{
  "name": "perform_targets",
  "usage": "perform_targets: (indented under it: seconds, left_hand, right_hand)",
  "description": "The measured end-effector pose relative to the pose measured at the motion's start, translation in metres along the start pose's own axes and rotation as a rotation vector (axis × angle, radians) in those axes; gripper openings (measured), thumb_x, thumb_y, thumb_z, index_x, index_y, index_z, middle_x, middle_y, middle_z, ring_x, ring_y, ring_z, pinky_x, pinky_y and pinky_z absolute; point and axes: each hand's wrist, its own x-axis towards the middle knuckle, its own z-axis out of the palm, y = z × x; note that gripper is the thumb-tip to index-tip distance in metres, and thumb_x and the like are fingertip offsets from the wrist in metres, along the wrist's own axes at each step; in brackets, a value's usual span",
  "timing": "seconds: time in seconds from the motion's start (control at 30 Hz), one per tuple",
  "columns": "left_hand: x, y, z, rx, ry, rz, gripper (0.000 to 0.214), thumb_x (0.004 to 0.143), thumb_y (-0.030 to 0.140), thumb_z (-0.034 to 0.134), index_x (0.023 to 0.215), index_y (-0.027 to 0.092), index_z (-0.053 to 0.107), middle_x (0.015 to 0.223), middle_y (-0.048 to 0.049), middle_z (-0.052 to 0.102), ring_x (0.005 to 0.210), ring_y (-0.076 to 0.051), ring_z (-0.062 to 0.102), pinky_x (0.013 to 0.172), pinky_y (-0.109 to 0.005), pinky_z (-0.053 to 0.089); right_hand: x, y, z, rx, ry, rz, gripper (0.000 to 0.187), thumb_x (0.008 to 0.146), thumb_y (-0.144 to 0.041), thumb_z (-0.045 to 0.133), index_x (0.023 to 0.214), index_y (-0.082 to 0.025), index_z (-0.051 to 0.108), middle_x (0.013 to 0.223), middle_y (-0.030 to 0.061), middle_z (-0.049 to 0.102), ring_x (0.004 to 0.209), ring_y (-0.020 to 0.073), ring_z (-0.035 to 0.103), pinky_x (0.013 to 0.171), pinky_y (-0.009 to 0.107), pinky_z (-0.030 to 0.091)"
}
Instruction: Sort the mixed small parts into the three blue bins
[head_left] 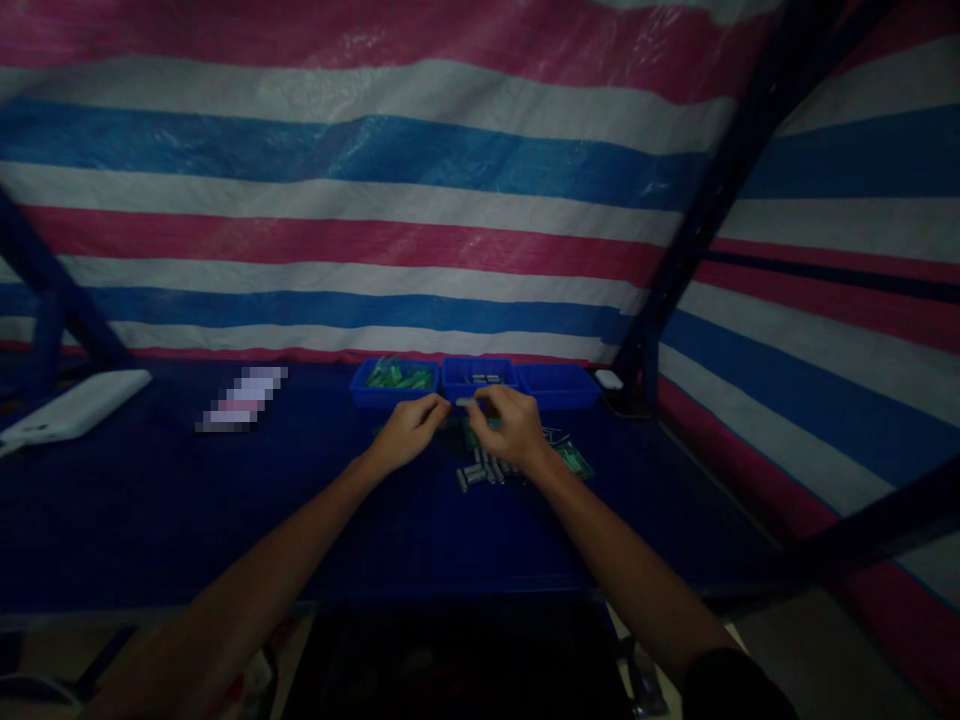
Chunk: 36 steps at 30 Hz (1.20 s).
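Observation:
My right hand (512, 425) pinches a small grey metallic-looking piece (466, 402) between thumb and fingers. Close to it on the left, my left hand (409, 432) has its thumb and fingers pressed together; whatever sits between them is too small and dark to make out. Below my right hand lies a loose pile of short silvery cylinders (474, 474) on the dark blue table (300, 520). Some green pieces (574, 460), seemingly with a clear wrapping, lie to the right of the pile. My right hand partly covers the pile.
Three blue bins stand along the back: the left bin (360, 398) holds green pieces, the middle bin (448, 380) silvery ones, beside the right bin (559, 390). A white case (608, 379) lies right, a white device (82, 405) far left. Striped sheeting (375, 240) hangs behind.

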Motion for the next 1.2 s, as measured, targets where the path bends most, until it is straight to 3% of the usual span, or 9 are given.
perform_targets:
  seconds: [0.17, 0.3, 0.43, 0.53, 0.7, 0.77, 0.83, 0.97, 1.2]
  left_hand:
    - [-0.001, -0.015, -0.012, 0.418, -0.017, 0.049, 0.032, 0.08, 0.045, 0.047, 0.093, 0.018, 0.059, 0.09, -0.0054, 0.061, 0.084, -0.02, 0.055, 0.075, -0.031, 0.041]
    - [-0.004, -0.021, -0.011, 0.615, -0.136, 0.038, 0.039, 0.073, 0.049, 0.057, 0.103, 0.023, 0.058, 0.107, -0.0067, 0.057, 0.099, -0.025, 0.05, 0.079, -0.036, 0.041]
    - [-0.004, -0.016, -0.004, 0.677, -0.139, 0.07, 0.018, 0.079, 0.032, 0.054, 0.093, 0.024, 0.061, 0.097, -0.0051, 0.06, 0.093, -0.023, 0.052, 0.074, -0.034, 0.041]
    - [-0.002, -0.014, 0.001, 0.614, -0.067, 0.085, 0.012, 0.081, 0.023, 0.048, 0.084, 0.021, 0.06, 0.086, -0.0047, 0.061, 0.084, -0.021, 0.055, 0.072, -0.032, 0.041]
    - [0.003, -0.012, 0.003, 0.196, 0.275, -0.033, 0.01, 0.082, 0.024, 0.044, 0.081, 0.017, 0.053, 0.072, -0.001, 0.058, 0.061, -0.013, 0.054, 0.058, -0.025, 0.041]
    - [0.004, -0.011, 0.001, 0.043, 0.386, -0.045, 0.011, 0.082, 0.026, 0.044, 0.081, 0.017, 0.05, 0.068, 0.0007, 0.055, 0.056, -0.012, 0.052, 0.055, -0.023, 0.041]
    - [0.005, -0.01, 0.0, -0.045, 0.459, -0.004, 0.011, 0.082, 0.026, 0.044, 0.082, 0.017, 0.049, 0.069, 0.0008, 0.054, 0.059, -0.012, 0.053, 0.056, -0.023, 0.043]
    - [0.002, -0.006, 0.002, -0.048, 0.477, 0.164, 0.007, 0.083, 0.023, 0.045, 0.083, 0.018, 0.05, 0.081, -0.0025, 0.053, 0.078, -0.014, 0.054, 0.068, -0.026, 0.046]
    - [-0.007, 0.012, 0.001, -0.05, 0.442, 0.325, 0.008, 0.084, 0.02, 0.043, 0.086, 0.019, 0.051, 0.099, -0.0067, 0.055, 0.097, -0.017, 0.053, 0.085, -0.034, 0.045]
  right_hand:
    - [0.028, 0.01, -0.011, -0.091, 0.341, 0.12, 0.019, 0.081, -0.033, 0.044, 0.083, -0.017, 0.054, 0.06, -0.0003, 0.052, 0.054, 0.0122, 0.047, 0.058, 0.025, 0.036]
    - [0.03, 0.019, -0.001, -0.142, 0.175, 0.384, 0.026, 0.079, -0.038, 0.046, 0.095, -0.017, 0.052, 0.06, -0.0019, 0.051, 0.055, 0.0137, 0.048, 0.056, 0.024, 0.033]
    - [0.012, 0.015, 0.004, -0.058, 0.127, 0.52, 0.015, 0.079, -0.03, 0.041, 0.07, -0.02, 0.048, 0.057, -0.0033, 0.046, 0.053, 0.0122, 0.044, 0.054, 0.023, 0.03]
    - [0.003, 0.01, 0.007, 0.033, 0.096, 0.562, 0.017, 0.075, -0.02, 0.035, 0.058, -0.022, 0.037, 0.052, -0.004, 0.037, 0.052, 0.0121, 0.038, 0.053, 0.023, 0.027]
    - [-0.001, 0.005, 0.02, 0.117, -0.049, 0.621, 0.01, 0.067, -0.013, 0.041, 0.071, -0.023, 0.042, 0.059, -0.0038, 0.043, 0.055, 0.0129, 0.041, 0.054, 0.024, 0.027]
    - [0.0, 0.001, 0.026, 0.215, -0.169, 0.687, 0.003, 0.072, -0.022, 0.044, 0.07, -0.022, 0.046, 0.058, -0.0037, 0.046, 0.054, 0.0124, 0.043, 0.053, 0.023, 0.028]
    - [0.001, -0.003, 0.029, 0.427, -0.272, 0.782, 0.026, 0.079, -0.04, 0.042, 0.065, -0.02, 0.049, 0.054, -0.003, 0.047, 0.052, 0.0118, 0.045, 0.051, 0.022, 0.029]
    - [0.007, -0.008, 0.027, 0.911, -0.29, 0.978, 0.056, 0.08, -0.065, 0.025, 0.074, -0.018, 0.055, 0.049, -0.0022, 0.051, 0.045, 0.011, 0.05, 0.045, 0.021, 0.032]
    - [0.006, -0.008, 0.021, 1.055, -0.449, 0.905, 0.037, 0.065, -0.048, 0.063, 0.082, -0.017, 0.054, 0.061, -0.0028, 0.055, 0.052, 0.0102, 0.053, 0.045, 0.019, 0.035]
